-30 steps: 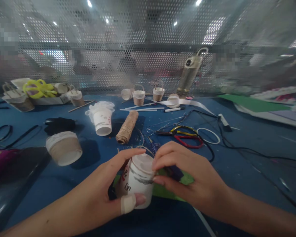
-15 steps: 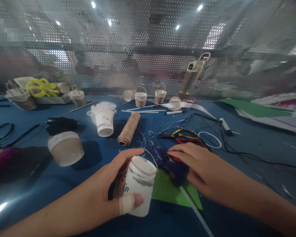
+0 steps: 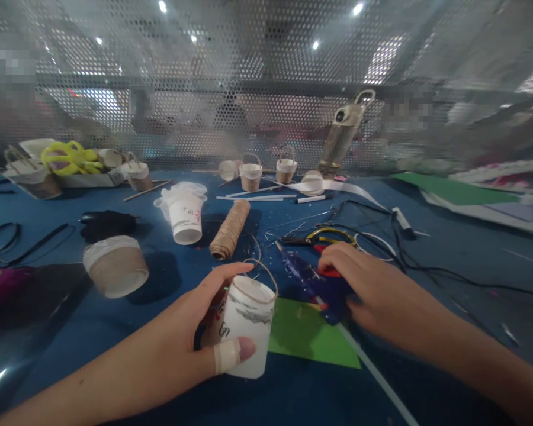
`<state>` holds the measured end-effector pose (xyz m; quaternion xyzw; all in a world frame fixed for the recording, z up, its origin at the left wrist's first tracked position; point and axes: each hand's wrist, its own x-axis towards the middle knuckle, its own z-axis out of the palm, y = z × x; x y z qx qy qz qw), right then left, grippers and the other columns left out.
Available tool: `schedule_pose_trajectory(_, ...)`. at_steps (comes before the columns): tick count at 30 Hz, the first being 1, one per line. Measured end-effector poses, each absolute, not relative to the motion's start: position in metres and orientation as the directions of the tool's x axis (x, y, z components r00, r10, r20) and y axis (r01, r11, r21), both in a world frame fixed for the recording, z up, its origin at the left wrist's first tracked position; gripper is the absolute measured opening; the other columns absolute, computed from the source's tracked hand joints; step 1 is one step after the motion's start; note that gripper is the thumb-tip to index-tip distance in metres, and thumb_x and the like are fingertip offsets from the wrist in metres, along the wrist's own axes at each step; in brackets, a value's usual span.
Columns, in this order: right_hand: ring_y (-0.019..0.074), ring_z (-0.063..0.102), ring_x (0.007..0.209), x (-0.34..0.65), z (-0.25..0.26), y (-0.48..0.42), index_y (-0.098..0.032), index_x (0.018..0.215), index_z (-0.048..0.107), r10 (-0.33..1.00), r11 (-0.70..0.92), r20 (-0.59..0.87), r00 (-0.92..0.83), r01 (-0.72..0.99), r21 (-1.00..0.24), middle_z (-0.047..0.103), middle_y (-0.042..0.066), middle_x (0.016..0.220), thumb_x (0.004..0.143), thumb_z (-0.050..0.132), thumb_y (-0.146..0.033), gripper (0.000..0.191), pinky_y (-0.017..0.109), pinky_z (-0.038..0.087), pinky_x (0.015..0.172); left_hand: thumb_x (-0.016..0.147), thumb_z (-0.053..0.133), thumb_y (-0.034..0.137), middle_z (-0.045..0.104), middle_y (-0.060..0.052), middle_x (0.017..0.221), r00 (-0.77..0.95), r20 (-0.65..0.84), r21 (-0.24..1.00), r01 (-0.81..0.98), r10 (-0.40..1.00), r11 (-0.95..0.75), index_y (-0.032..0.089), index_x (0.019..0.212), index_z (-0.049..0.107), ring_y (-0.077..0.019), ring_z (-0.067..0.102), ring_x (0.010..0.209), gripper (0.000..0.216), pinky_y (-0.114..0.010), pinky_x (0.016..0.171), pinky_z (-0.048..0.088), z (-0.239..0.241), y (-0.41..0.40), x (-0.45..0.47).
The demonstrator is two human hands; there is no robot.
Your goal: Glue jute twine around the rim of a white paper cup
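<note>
My left hand (image 3: 190, 337) is wrapped round an upturned white paper cup (image 3: 245, 331), thumb with a plaster on its front, fingers behind. A loop of brown twine (image 3: 260, 269) rises from the cup's top. My right hand (image 3: 373, 290) lies on a dark blue glue gun (image 3: 313, 281) on the blue table (image 3: 448, 278), its fingers curled over the gun's rear. A green paper sheet (image 3: 311, 337) lies under and beside the cup and the gun.
A twine spool (image 3: 228, 228), an upturned paper cup with plastic (image 3: 184, 216), a twine-wrapped cup (image 3: 115, 266), pliers (image 3: 324, 236), black cables (image 3: 426, 260) and small finished baskets (image 3: 251, 174) lie about. Yellow scissors (image 3: 66, 157) sit far left. A perforated metal screen (image 3: 266, 89) stands behind.
My right hand left the cup's top, moved right and up, and settled on the glue gun. The left hand kept hold of the cup.
</note>
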<state>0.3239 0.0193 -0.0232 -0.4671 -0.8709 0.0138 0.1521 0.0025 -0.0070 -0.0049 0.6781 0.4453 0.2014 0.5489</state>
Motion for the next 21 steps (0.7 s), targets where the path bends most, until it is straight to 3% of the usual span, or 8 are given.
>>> schedule_pose_trajectory(4, 0.0213, 0.065, 0.073, 0.324, -0.017, 0.011, -0.023, 0.099, 0.058, 0.868, 0.447, 0.377, -0.324, 0.84, -0.307, 0.068, 0.004, 0.094, 0.091, 0.061, -0.018, 0.01, 0.034, 0.049, 0.063, 0.092, 0.077, 0.045, 0.065, -0.006, 0.145, 0.518, -0.213, 0.948, 0.313, 0.829, 0.048, 0.039, 0.154, 0.04, -0.032, 0.063, 0.136, 0.072, -0.05, 0.112, 0.052, -0.008, -0.006, 0.003)
schedule_pose_trajectory(6, 0.0181, 0.063, 0.069, 0.323, -0.013, 0.005, -0.026, 0.094, 0.057, 0.864, 0.431, 0.441, -0.244, 0.81, -0.397, 0.067, 0.0, 0.089, 0.091, 0.066, -0.02, 0.011, 0.031, 0.046, 0.06, 0.092, 0.078, 0.041, 0.067, -0.005, 0.143, 0.514, -0.207, 0.97, 0.221, 0.833, 0.105, 0.038, 0.152, 0.042, -0.0296, 0.065, 0.134, 0.07, -0.047, 0.111, 0.053, -0.01, -0.004, 0.003)
schedule_pose_trajectory(11, 0.0142, 0.06, 0.066, 0.322, -0.008, -0.006, -0.027, 0.087, 0.054, 0.723, 0.691, 0.534, -0.439, 0.473, -0.547, 0.061, -0.004, 0.08, 0.087, 0.065, -0.014, 0.017, 0.028, 0.047, 0.061, 0.09, 0.082, 0.045, 0.072, -0.007, 0.14, 0.514, -0.192, 0.98, 0.059, 0.836, 0.189, 0.034, 0.15, 0.045, -0.0306, 0.069, 0.129, 0.071, -0.046, 0.109, 0.055, -0.009, 0.0, 0.004)
schedule_pose_trajectory(14, 0.0135, 0.053, 0.06, 0.321, -0.013, -0.008, -0.027, 0.085, 0.048, 0.702, 0.708, 0.499, -0.509, 0.421, -0.567, 0.056, -0.006, 0.075, 0.081, 0.066, -0.018, 0.02, 0.028, 0.041, 0.054, 0.088, 0.084, 0.047, 0.072, -0.006, 0.141, 0.494, -0.23, 0.97, 0.043, 0.839, 0.241, 0.035, 0.149, 0.048, -0.0311, 0.068, 0.131, 0.071, -0.044, 0.108, 0.056, -0.007, 0.0, 0.005)
schedule_pose_trajectory(21, 0.0117, 0.048, 0.057, 0.321, -0.018, -0.008, -0.026, 0.078, 0.044, 0.753, 0.658, 0.473, -0.458, 0.547, -0.517, 0.052, -0.007, 0.071, 0.078, 0.065, -0.013, 0.025, 0.027, 0.036, 0.053, 0.088, 0.085, 0.048, 0.074, -0.003, 0.137, 0.495, -0.232, 0.967, 0.021, 0.837, 0.255, 0.037, 0.149, 0.05, -0.0311, 0.069, 0.129, 0.071, -0.043, 0.106, 0.058, -0.005, -0.004, 0.005)
